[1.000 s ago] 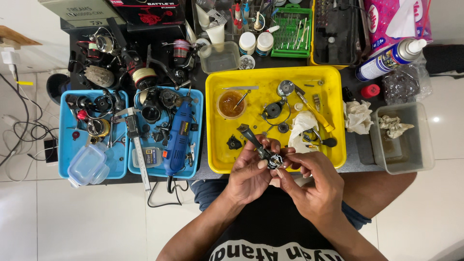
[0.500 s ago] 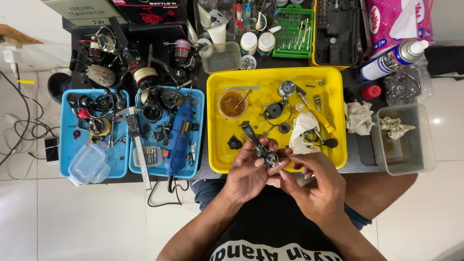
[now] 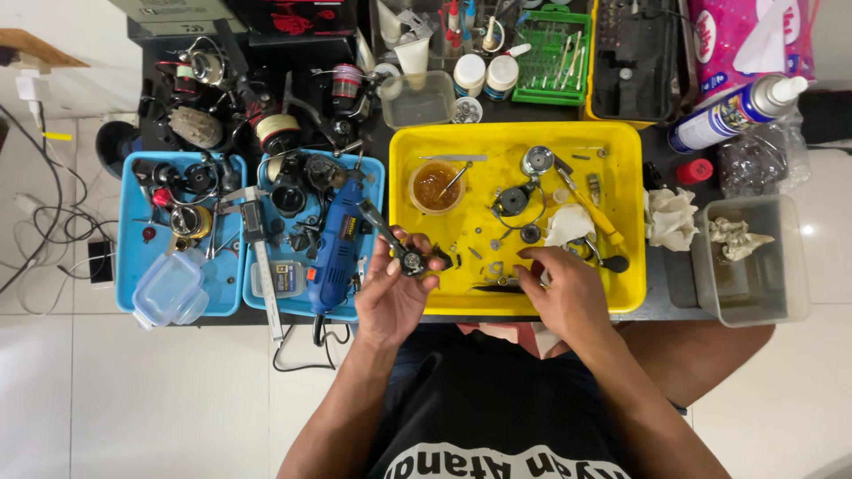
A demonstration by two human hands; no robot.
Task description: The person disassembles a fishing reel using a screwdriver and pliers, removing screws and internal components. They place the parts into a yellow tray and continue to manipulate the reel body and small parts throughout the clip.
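A small dark reel part (image 3: pixel 410 260) is gripped in the left hand (image 3: pixel 390 297) beside the yellow tray (image 3: pixel 621 160), where loose pieces are fingered, none grasped, by the right hand (image 3: pixel 568 297), reassembly seemingly unfinished.

Both forearms rise from the bottom of the frame and spread slightly apart toward the centre. The left hand (image 3: pixel 395 288) sits left of centre, raised a little, palm turned inward and wrist bent — its fingers (image 3: pixel 397 263) curl closed, thumb and forefinger pinched together at the top. The right hand (image 3: pixel 568 293) lies right of centre, at much the same height, knuckles up and palm facing down; its fingers (image 3: pixel 535 257) reach left and slightly upward, bent at the tips, the thumb tucked beneath. The two hands are apart — not touching.
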